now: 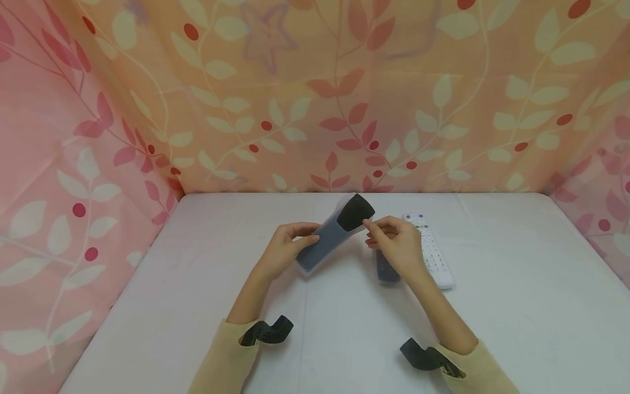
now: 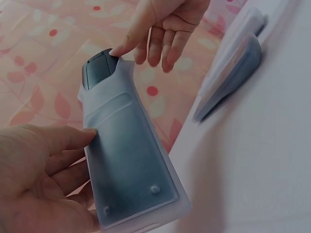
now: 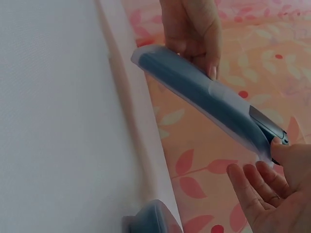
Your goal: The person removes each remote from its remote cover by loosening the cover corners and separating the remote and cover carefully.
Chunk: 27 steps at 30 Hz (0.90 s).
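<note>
A dark remote control (image 1: 355, 212) is partly inside a translucent soft cover (image 2: 129, 150), its black end sticking out of the cover's opening. My left hand (image 1: 285, 246) grips the covered part, thumb on the upper face and fingers beneath. At the bare end is my right hand (image 1: 398, 246), thumb and index finger pinching at the cover's rim beside the black end. Its other fingers hang loosely curled, away from the remote. The remote is held tilted above the white table (image 1: 344, 339).
Beyond the right hand, a white remote control (image 1: 435, 254) lies on the table. Next to it is another dark remote (image 1: 387, 269), partly hidden by that hand. Flowered cloth (image 1: 295, 109) hangs behind and at the sides. Black camera mounts (image 1: 275, 331) stick out from both sleeves.
</note>
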### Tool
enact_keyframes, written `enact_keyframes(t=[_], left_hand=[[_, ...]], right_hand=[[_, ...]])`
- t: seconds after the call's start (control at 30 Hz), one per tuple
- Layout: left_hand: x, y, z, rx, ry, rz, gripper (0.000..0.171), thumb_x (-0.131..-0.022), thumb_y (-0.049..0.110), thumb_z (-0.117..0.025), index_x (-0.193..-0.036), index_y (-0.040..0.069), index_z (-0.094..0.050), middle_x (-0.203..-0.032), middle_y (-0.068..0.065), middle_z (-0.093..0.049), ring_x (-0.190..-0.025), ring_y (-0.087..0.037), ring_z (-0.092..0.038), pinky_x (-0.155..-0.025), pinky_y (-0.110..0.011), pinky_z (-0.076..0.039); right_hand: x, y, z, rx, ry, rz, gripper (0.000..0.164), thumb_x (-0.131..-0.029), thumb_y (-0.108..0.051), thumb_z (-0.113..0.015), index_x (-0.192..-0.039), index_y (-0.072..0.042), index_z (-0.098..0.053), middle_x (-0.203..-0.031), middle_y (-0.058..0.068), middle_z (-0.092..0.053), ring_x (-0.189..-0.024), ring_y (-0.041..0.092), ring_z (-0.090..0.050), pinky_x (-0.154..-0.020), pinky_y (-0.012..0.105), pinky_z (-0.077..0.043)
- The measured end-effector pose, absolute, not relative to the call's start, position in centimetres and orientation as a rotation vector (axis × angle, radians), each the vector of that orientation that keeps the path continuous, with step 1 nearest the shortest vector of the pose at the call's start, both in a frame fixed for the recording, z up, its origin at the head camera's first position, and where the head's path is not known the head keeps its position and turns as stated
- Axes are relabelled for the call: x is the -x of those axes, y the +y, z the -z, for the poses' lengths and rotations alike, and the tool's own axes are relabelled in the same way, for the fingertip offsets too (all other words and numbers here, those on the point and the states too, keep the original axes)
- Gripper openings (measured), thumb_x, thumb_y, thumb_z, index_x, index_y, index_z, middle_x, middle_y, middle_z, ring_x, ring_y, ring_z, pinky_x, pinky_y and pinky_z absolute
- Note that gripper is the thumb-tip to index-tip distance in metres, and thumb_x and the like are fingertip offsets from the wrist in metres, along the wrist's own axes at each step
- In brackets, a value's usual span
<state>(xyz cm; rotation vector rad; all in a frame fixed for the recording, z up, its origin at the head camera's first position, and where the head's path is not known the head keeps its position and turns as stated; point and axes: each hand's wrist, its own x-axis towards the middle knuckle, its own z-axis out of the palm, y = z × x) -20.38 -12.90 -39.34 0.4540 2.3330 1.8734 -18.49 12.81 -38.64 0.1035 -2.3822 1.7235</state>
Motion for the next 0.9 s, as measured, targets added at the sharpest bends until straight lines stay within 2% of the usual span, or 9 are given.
enact_keyframes(t=[0.17, 0.23, 0.4, 0.57, 0.73, 0.9], left_hand=[[20.3, -13.0, 39.2, -0.457, 2.331, -1.855, 0.030, -0.098, 0.000, -0.069, -0.126, -0.011, -0.070, -0.122, -0.025, -0.073, -0.101, -0.012, -0.063, -0.082, -0.020, -0.054], [20.3, -13.0, 39.1, -0.451, 2.326, -1.844, 0.030, -0.098, 0.000, -0.069, -0.126, -0.010, -0.071, -0.121, -0.024, -0.074, -0.100, -0.012, -0.063, -0.081, -0.021, -0.054], [20.2, -13.0, 38.9, -0.433, 2.313, -1.815, 0.030, -0.099, 0.002, -0.069, -0.127, -0.009, -0.071, -0.122, -0.022, -0.074, -0.101, -0.013, -0.063, -0.081, -0.022, -0.054], [20.2, -13.0, 38.7, -0.452, 2.306, -1.788, 0.030, -0.099, 0.004, -0.069, -0.126, -0.008, -0.072, -0.121, -0.020, -0.075, -0.101, -0.013, -0.061, -0.081, -0.023, -0.054], [20.1, -12.9, 38.6, -0.504, 2.290, -1.731, 0.030, -0.099, 0.007, -0.069, -0.125, -0.007, -0.073, -0.121, -0.018, -0.075, -0.102, -0.014, -0.062, -0.081, -0.024, -0.054], [19.9, -12.6, 38.7, -0.507, 2.283, -1.706, 0.030, -0.099, 0.008, -0.069, -0.126, -0.006, -0.073, -0.121, -0.017, -0.075, -0.101, -0.016, -0.064, -0.081, -0.024, -0.055]], right_hand=[[18.6, 13.3, 38.3, -0.157, -2.331, -1.705, 0.024, -0.094, -0.010, -0.081, -0.103, 0.006, -0.067, -0.088, 0.023, -0.073, -0.065, 0.018, -0.075, -0.067, 0.019, -0.061], [18.6, 13.5, 38.3, -0.201, -2.317, -1.719, 0.026, -0.093, -0.006, -0.081, -0.110, 0.005, -0.066, -0.089, 0.020, -0.071, -0.067, 0.019, -0.075, -0.067, 0.019, -0.061], [18.8, 13.9, 38.1, -0.307, -2.316, -1.718, 0.041, -0.092, -0.003, -0.081, -0.129, 0.000, -0.064, -0.095, 0.018, -0.067, -0.070, 0.009, -0.069, -0.066, 0.018, -0.058], [18.8, 14.2, 38.0, -0.395, -2.325, -1.616, 0.044, -0.091, -0.002, -0.082, -0.132, -0.001, -0.068, -0.096, 0.018, -0.061, -0.075, 0.005, -0.064, -0.060, 0.018, -0.053], [18.8, 14.7, 37.7, -0.455, -2.353, -1.557, 0.049, -0.090, 0.000, -0.082, -0.136, -0.002, -0.068, -0.101, 0.016, -0.058, -0.082, 0.008, -0.063, -0.064, 0.018, -0.053], [18.7, 15.1, 37.4, -0.463, -2.441, -1.586, 0.053, -0.093, -0.005, -0.081, -0.143, -0.010, -0.065, -0.109, 0.014, -0.058, -0.088, 0.017, -0.063, -0.072, 0.018, -0.056]])
